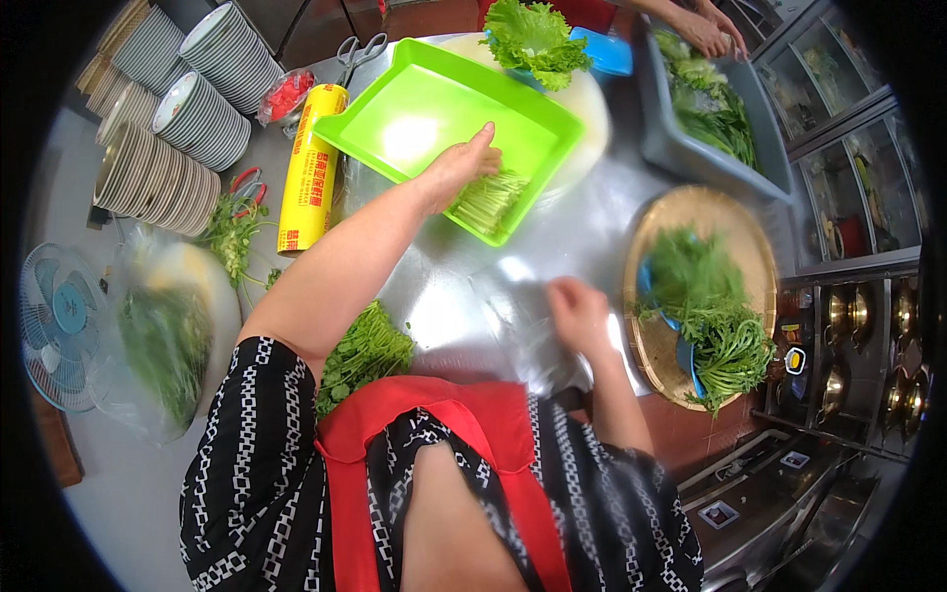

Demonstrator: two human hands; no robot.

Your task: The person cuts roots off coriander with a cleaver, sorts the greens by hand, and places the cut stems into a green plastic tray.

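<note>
My left hand (462, 170) reaches into a bright green plastic tray (392, 159), thumb raised and fingers at the upper end of a bundle of cut green stems (488, 201); whether it grips them is unclear. The stems lie in the tray's near corner. My right hand (581, 314), blurred, hovers over the steel table (444, 296), fingers curled; nothing shows in it, though its palm side is hidden. A heap of leafy herbs (366, 351) lies at the table's near edge, beside my left upper arm.
A yellow box (311, 170) of plastic wrap stands left of the tray, near scissors (360, 53) and stacked bowls (200, 122). To the right are a round bamboo tray (710, 211) holding blue bowls of greens and a gray bin (655, 111) of vegetables, where another person's hands (710, 29) are.
</note>
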